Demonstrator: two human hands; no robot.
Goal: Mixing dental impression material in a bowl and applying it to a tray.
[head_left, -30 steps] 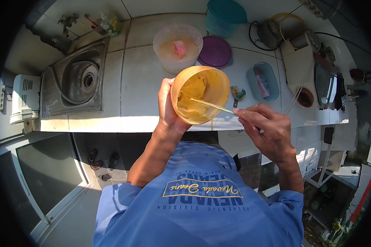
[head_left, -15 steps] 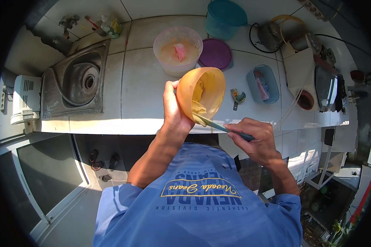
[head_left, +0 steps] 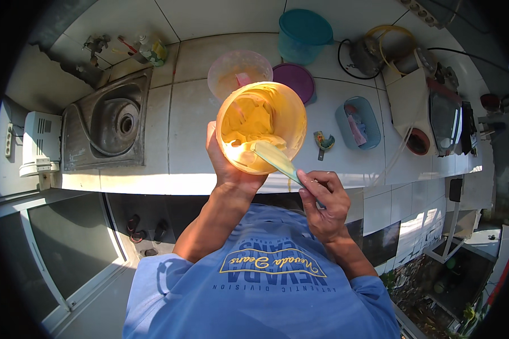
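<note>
My left hand [head_left: 226, 166] is wrapped round a plastic tub [head_left: 295, 113] from its left and underside, in front of my chest. The tub is tipped toward me, and its mouth shows a thick yellow paste [head_left: 257, 120] coating the inside. In my right hand [head_left: 326, 204] is a green-handled spatula [head_left: 281, 162], pinched by its handle. Its blade, smeared with paste, lies across the near rim, where more paste is heaped. Just behind the tub stands a translucent pinkish bucket [head_left: 216, 85], partly hidden, with a pink object [head_left: 243, 79] in it.
On the white tiled counter are a purple lid [head_left: 295, 81], a teal bucket [head_left: 305, 37], a blue basket [head_left: 345, 121] and a small cutting tool [head_left: 323, 141]. A metal sink [head_left: 76, 152] lies left; a cream machine [head_left: 407, 101] stands right.
The tub has turned so its mouth faces me more. My right hand and the spatula have moved left, bringing the blade farther over the rim.
</note>
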